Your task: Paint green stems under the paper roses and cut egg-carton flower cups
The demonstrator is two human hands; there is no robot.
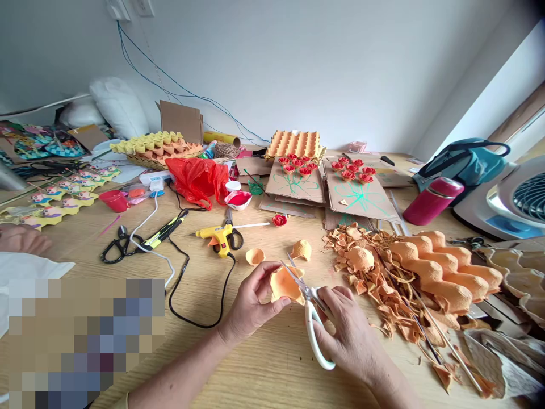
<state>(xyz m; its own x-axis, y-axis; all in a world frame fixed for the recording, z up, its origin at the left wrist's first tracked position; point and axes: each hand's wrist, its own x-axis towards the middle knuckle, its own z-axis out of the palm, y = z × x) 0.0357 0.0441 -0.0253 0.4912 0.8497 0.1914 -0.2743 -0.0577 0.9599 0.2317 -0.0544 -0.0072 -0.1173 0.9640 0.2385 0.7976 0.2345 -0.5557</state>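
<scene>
My left hand (251,304) pinches an orange egg-carton cup (283,287) between thumb and fingers, its hollow side facing up toward me. White-handled scissors (314,326) sit in my right hand (349,329), fingers wrapped in the loops. Their blades are parted, reaching over the cup's far rim. Just beyond lie a trimmed orange cup (255,257) and another cup (301,250) turned over. A red paper-pulp flower (279,220) rests farther back on the wooden table (204,358).
Orange scraps (374,284) and an egg tray piece (443,267) lie to the right. A yellow glue gun (220,236) with a black cord and black-handled scissors (117,247) are at left. Cardboard with red flowers (361,193) stands behind, near a pink flask (432,201). Another person's hand (25,238) shows far left.
</scene>
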